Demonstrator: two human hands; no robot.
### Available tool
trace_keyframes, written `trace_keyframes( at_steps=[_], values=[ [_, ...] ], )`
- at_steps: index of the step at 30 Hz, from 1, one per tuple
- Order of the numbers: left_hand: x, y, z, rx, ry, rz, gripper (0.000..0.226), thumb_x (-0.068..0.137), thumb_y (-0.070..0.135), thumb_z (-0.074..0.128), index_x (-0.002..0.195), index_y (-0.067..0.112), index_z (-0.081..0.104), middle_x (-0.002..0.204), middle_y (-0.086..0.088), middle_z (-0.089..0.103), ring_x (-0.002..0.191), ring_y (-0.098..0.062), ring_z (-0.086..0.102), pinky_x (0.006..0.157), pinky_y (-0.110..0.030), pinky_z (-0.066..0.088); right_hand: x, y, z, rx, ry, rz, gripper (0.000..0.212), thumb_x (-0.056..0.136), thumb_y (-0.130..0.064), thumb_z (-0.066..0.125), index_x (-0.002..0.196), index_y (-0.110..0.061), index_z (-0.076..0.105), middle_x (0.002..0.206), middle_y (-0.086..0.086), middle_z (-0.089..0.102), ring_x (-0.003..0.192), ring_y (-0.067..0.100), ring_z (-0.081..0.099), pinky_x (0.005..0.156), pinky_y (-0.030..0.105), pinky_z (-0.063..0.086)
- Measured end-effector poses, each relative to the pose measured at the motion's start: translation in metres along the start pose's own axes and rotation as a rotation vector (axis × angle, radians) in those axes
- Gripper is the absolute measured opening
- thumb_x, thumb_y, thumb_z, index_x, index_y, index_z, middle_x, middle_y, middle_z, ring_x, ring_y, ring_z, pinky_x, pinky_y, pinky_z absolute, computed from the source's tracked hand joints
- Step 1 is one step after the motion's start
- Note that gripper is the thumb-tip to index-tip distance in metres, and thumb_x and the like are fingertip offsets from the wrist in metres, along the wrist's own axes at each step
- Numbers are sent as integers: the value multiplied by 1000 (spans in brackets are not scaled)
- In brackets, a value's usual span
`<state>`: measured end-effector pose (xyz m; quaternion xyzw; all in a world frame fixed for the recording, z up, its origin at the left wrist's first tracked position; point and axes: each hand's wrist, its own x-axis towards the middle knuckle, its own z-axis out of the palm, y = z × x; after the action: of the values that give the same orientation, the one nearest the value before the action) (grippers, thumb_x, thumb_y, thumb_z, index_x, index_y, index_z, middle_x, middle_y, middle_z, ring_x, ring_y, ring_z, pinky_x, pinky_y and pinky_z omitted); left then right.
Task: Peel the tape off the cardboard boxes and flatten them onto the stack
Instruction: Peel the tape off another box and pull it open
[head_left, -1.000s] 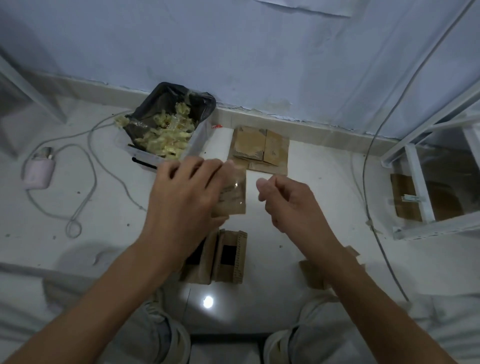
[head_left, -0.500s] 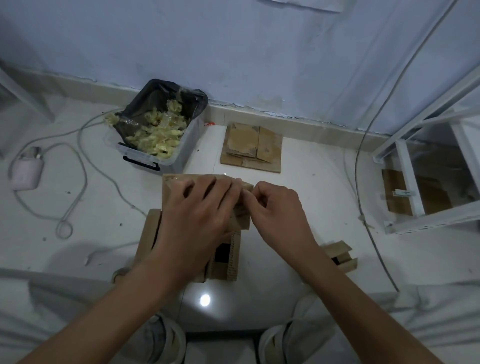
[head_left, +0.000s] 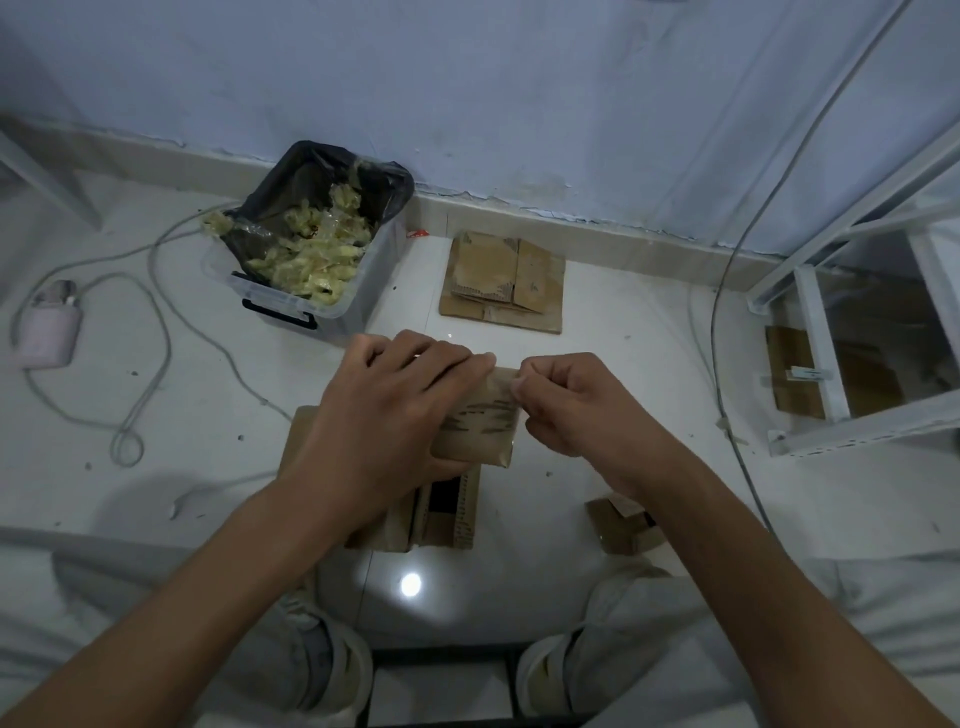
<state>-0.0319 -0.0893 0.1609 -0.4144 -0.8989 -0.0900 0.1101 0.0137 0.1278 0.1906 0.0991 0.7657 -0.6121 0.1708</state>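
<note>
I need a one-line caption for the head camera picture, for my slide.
Left hand steadies a small cardboard box while the right hand pinches its top corner.

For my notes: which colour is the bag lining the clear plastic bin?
Black. The bag in the clear bin shows in the head view.

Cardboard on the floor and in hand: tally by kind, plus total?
Box held in hands: 1
Unflattened boxes on floor: 2, one under the hands, one near the right arm
Flattened stack by wall: 1
Total: 4
</note>
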Motion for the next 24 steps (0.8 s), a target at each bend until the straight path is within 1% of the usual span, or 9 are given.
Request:
trace_keyframes(
  at_steps=[3, 6, 9, 11, 13, 17, 19, 21, 24],
  values=[
    [4, -15, -8, 4, 16, 62, 91, 66, 64, 79, 142, 17, 59, 132, -3, 64, 113, -28, 60, 85, -42, 38, -2, -6, -8, -17, -60, 15, 37, 105, -7, 49, 68, -5, 45, 61, 6, 28, 46, 13, 22, 47, 27, 20],
    [6, -18, -15, 19, 54, 78, 88, 68, 64, 74, 140, 15, 61, 132, -4, 65, 113, -28, 59, 86, -43, 39, -3, -10, -6, -140, 50, -15, 39, 103, -16, 53, 64, -11, 50, 58, 6, 37, 47, 12, 29, 49, 27, 28],
    [3, -9, -7, 61, 22, 55, 92, 66, 65, 80, 140, 14, 60, 130, -5, 65, 112, -29, 60, 85, -43, 38, -2, -5, 2, -341, 155, -71, 53, 102, -49, 57, 67, -8, 55, 57, 2, 48, 49, 9, 39, 56, 32, 38],
    [1, -5, -4, 62, 24, 24, 89, 69, 64, 80, 141, 14, 60, 129, -5, 66, 112, -29, 61, 84, -43, 38, 0, 3, 7, -537, 246, -84, 64, 91, -74, 52, 74, -13, 58, 60, -1, 56, 53, 8, 47, 58, 35, 45],
    [1, -1, -5, 63, 45, 4, 85, 74, 63, 77, 141, 14, 60, 129, -5, 66, 112, -29, 60, 85, -44, 38, 1, 10, 14, -714, 284, -85, 59, 86, -81, 52, 79, -23, 56, 65, -8, 59, 58, 9, 55, 60, 37, 52],
    [-3, 1, -3, 114, 38, -29, 88, 72, 63, 79, 141, 13, 59, 128, -6, 65, 111, -30, 59, 86, -45, 38, 5, 18, 20, -641, 249, -127, 44, 88, -72, 54, 88, -28, 57, 76, -10, 67, 61, 11, 66, 63, 45, 61],
    [-2, -2, -4, 113, 23, -69, 92, 68, 64, 82, 141, 13, 58, 128, -7, 64, 111, -30, 59, 85, -44, 37, 5, 18, 18, -590, 240, -155, 27, 98, -55, 60, 89, -29, 60, 77, -12, 70, 62, 9, 69, 66, 45, 62],
    [-1, -1, -6, 98, 22, -105, 93, 68, 67, 82, 140, 13, 57, 128, -7, 63, 110, -30, 59, 85, -44, 36, 4, 18, 16, -554, 252, -212, 18, 105, -37, 59, 91, -26, 63, 77, -14, 71, 63, 6, 71, 68, 40, 61],
    [-1, 3, -5, 44, 18, -169, 89, 69, 71, 77, 135, 15, 55, 122, -6, 62, 103, -27, 57, 85, -43, 37, 5, 19, 14, -395, 249, -253, 22, 108, -22, 54, 89, -16, 63, 76, -8, 71, 67, 9, 71, 61, 21, 53]
  ],
)
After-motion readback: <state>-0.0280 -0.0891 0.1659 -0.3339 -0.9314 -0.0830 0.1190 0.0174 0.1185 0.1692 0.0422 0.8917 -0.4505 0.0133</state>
